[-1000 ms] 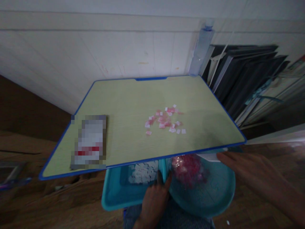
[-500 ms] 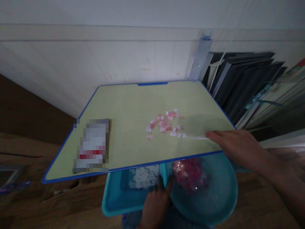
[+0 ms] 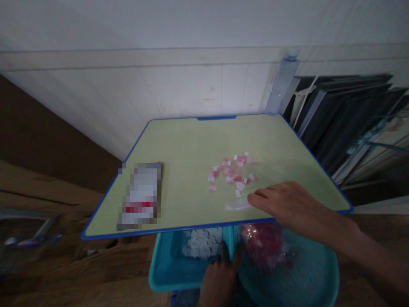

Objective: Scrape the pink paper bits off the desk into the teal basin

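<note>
My right hand (image 3: 281,200) reaches over the front of the folding table (image 3: 182,145). Its fingers are closed on a clear plastic strip (image 3: 236,204), which lies low over the tabletop. Just beyond are scattered small pink and white square pieces (image 3: 234,175). Below the table's front edge, my left hand (image 3: 219,279) has its index finger and thumb astride the adjoining tub rims, gripping them. The rectangular teal tub (image 3: 156,273) holds many white pieces (image 3: 204,243). In the round teal basin (image 3: 332,273) lies a shiny clear bag with pink contents (image 3: 265,243).
A blurred-out flat item (image 3: 140,196) rests on the table's left side. A clear bottle (image 3: 283,85) stands behind the back right corner, against the wall (image 3: 179,89). Dark flat panels (image 3: 345,111) lean to the right. The wooden floor (image 3: 105,273) shows below.
My right hand has moved left and nearer the table's front edge, bringing the plastic strip away from the pieces. My left hand stays at the tubs. The whole view has shifted slightly.
</note>
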Action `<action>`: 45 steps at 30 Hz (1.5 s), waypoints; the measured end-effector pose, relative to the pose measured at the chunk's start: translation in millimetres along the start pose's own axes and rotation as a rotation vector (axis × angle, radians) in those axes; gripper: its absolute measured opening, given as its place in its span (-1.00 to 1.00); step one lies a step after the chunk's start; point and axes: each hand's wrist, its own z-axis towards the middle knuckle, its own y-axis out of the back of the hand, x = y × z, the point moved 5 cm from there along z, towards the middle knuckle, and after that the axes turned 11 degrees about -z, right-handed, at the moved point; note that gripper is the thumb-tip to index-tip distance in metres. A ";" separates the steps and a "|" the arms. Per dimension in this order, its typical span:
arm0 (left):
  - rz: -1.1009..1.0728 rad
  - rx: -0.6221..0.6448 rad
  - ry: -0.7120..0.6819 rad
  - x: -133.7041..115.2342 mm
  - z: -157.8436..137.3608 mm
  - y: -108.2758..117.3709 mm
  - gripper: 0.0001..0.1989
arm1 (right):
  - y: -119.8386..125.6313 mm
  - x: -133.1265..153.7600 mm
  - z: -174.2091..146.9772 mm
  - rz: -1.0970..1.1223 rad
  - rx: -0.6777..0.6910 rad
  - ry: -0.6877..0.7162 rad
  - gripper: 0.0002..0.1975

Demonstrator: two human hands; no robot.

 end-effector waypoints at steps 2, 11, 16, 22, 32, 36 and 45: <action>-0.001 0.027 -0.001 -0.4 0.4 -1.0 -0.29 | -1.3 -4.8 -1.0 -0.032 -0.002 -0.039 -0.72; 0.008 0.056 0.009 -1.4 2.6 -1.7 -0.27 | -4.7 2.5 -7.3 -0.040 -0.022 -0.020 -0.69; 0.012 0.056 0.011 -1.7 2.4 -1.3 -0.28 | -8.7 -12.2 -11.9 -0.138 -0.017 -0.114 -0.64; 0.007 0.069 0.011 -1.4 2.3 -1.0 -0.27 | -3.0 -7.2 -12.2 -0.136 -0.048 -0.095 -0.61; 0.006 0.096 0.011 -1.0 3.6 -1.6 -0.27 | -7.6 -2.3 0.6 -0.071 -0.026 -0.015 -0.70; 0.008 0.082 0.002 -0.9 3.5 -2.2 -0.27 | -11.5 -14.6 -0.9 -0.187 -0.038 -0.120 -0.63; 0.024 0.107 0.011 -0.5 4.5 -3.4 -0.28 | -2.3 -17.2 -14.0 -0.164 -0.145 -0.156 -0.56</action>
